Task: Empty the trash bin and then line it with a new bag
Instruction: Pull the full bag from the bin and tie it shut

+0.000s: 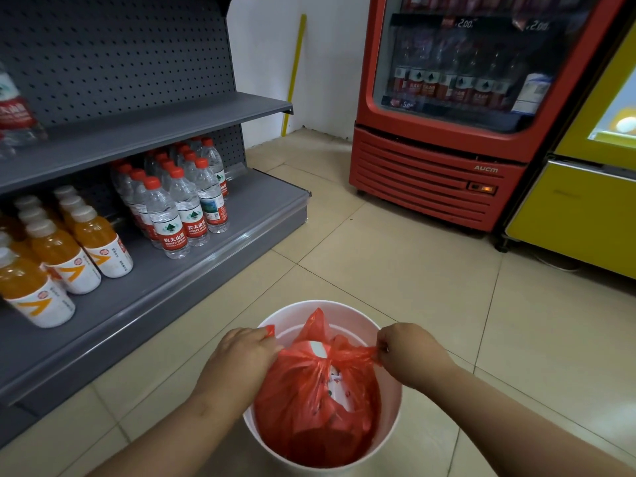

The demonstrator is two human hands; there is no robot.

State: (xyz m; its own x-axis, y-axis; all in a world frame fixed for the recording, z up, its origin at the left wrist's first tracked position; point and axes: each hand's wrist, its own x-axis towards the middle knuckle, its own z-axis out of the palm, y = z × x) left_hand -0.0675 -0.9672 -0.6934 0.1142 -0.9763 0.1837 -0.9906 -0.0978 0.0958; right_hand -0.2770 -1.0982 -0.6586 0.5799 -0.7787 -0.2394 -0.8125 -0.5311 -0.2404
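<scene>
A round white trash bin (390, 413) stands on the tiled floor at the bottom centre. Inside it sits a full red plastic bag (309, 407), its top gathered, with white scraps showing through. My left hand (246, 352) grips one red bag handle at the bin's left rim. My right hand (409, 351) pinches the other handle at the right rim. The two handles are pulled apart across the top of the bag. One loose red flap sticks up at the far side.
A grey shelf unit (213, 256) on the left carries water bottles (187, 204) and orange drink bottles (69, 249). A red drinks cooler (437, 177) and a yellow cabinet (578, 218) stand ahead on the right. A yellow stick (294, 74) leans on the back wall.
</scene>
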